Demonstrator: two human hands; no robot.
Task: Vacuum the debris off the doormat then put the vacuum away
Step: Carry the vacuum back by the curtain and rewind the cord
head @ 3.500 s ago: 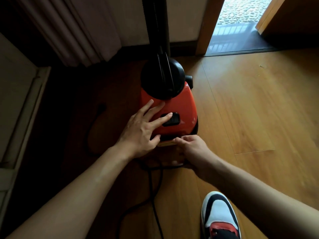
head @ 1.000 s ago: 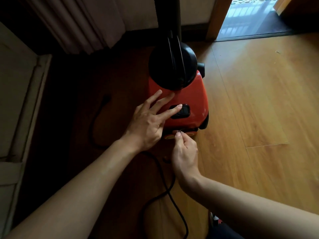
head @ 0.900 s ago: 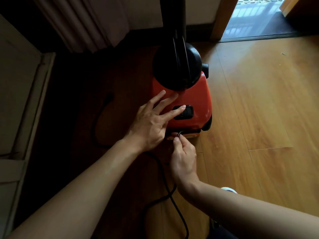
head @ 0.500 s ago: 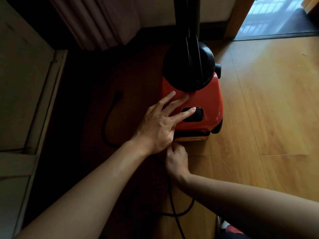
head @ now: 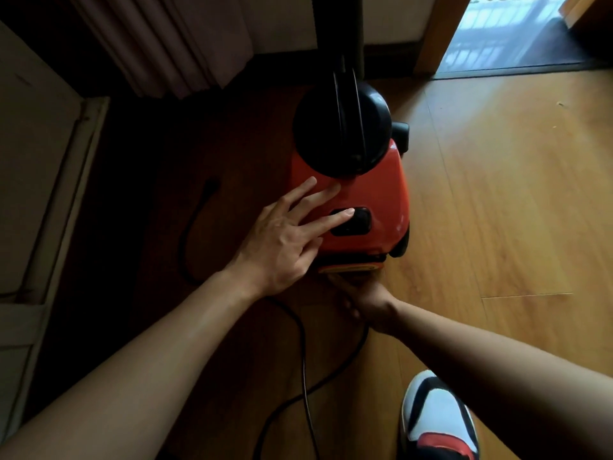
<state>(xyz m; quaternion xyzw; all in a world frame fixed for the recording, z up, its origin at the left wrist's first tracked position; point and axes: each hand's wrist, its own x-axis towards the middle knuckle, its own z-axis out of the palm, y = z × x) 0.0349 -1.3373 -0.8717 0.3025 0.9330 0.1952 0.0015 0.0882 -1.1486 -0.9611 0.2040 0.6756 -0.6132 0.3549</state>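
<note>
A red canister vacuum [head: 381,194] with a black round top [head: 341,131] stands on the wood floor near the wall. My left hand [head: 285,240] lies flat on its red body, fingers spread, with the index fingertip on the black button [head: 360,220]. My right hand [head: 368,302] is blurred, low at the vacuum's rear edge, fingers curled around the black power cord [head: 303,360]. The cord loops across the floor toward me. The doormat is out of view.
A curtain [head: 166,38] hangs at the back left, with pale furniture [head: 39,161] along the left edge. An open doorway [head: 497,38] is at the back right. My shoe [head: 438,413] stands at the bottom right. The cord's plug end [head: 210,187] lies left of the vacuum.
My right hand has dropped from the rear cord slot to the floor behind the vacuum, and the cord loop has shifted. My left hand stays on the button. The view has shifted slightly.
</note>
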